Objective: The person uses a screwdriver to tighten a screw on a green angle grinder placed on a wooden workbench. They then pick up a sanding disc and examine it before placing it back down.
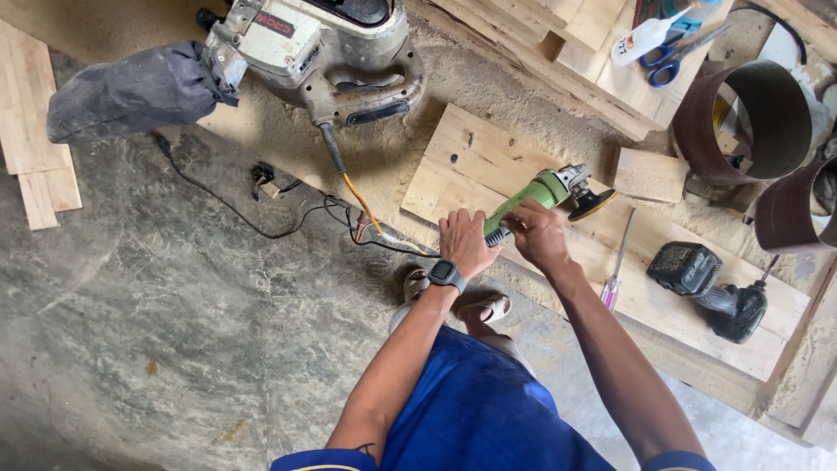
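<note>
**Green angle grinder gripped in both hands above a wooden board**

The green angle grinder (539, 194) is grasped by both hands at its rear end. The left hand (465, 242), with a dark watch (445, 274) on its wrist, is wrapped around the tail of the handle, fingers curled over it. The right hand (538, 234) is clenched on the body just ahead of the left, so the two hands lie side by side and touch or nearly touch. The grinder is held tilted, its metal head and dark sanding disc (590, 203) pointing away from the person and to the right, above a pale wooden board (488, 161) laid on the sawdust-covered floor. Whether the disc touches the board cannot be told.

A small wooden block (649, 174) is seen just beyond the disc. A screwdriver with a pink handle (617, 262) lies on the board to the right of the right forearm, and a black cordless drill (711, 288) rests further right. A large belt sander (327, 52) with a dark dust bag (131, 92) sits beyond the board to the left, its cable (349, 187) trailing toward the hands. Two brown sanding belts (754, 122) stand at the right edge, and blue-handled scissors (667, 61) and a white glue bottle (641, 39) lie on planks at the top. A sandalled foot (484, 307) is visible below the hands, above blue shorts (475, 410).
</note>
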